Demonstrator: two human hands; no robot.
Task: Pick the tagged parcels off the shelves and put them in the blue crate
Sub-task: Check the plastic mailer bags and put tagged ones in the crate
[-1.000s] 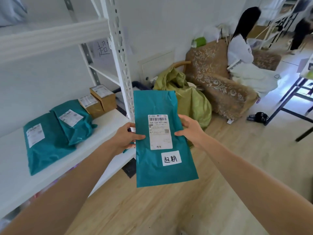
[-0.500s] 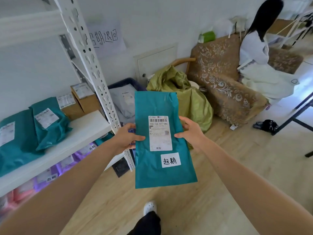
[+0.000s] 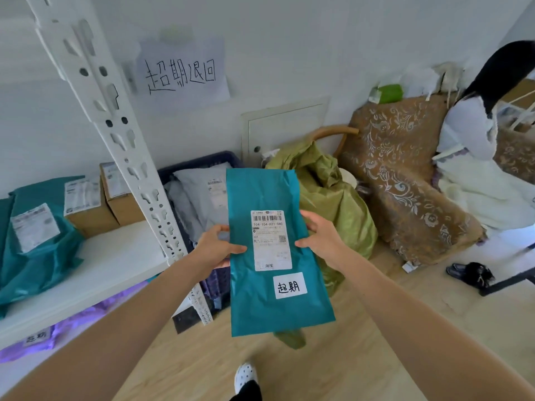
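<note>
**Tagged parcel in hand, crate just beyond**

Head view shows the teal parcel (image 3: 269, 250) held up flat between both hands, label side toward the holder. The left hand (image 3: 215, 248) pinches its left edge with the thumb laid across the front; the right hand (image 3: 320, 237) clamps the opposite edge the same way, about level with the shipping label (image 3: 272, 240). Below the two grips sits the white tag (image 3: 290, 285) with handwritten characters, and the lower half of the bag hangs free.

Beyond the grip, and partly hidden by the parcel's upper left, stands the blue crate (image 3: 199, 164) on the floor against the wall, already holding grey mailers (image 3: 199, 195). To the left of the left hand runs the white shelf post (image 3: 124, 157), with more teal bags (image 3: 37, 241) and cardboard boxes (image 3: 115, 198) on the shelf behind it. To the right of the right hand slumps a green sack (image 3: 333, 204).

The drop looks close, but a few things could spoil it, I'd say. The bag is slick and held only at its edges, so loosening one hand early could let it swing or slide out short of the crate. The post stands close on the left, and a careless swing could catch it. A toss biased right would land on the sack instead.
</note>
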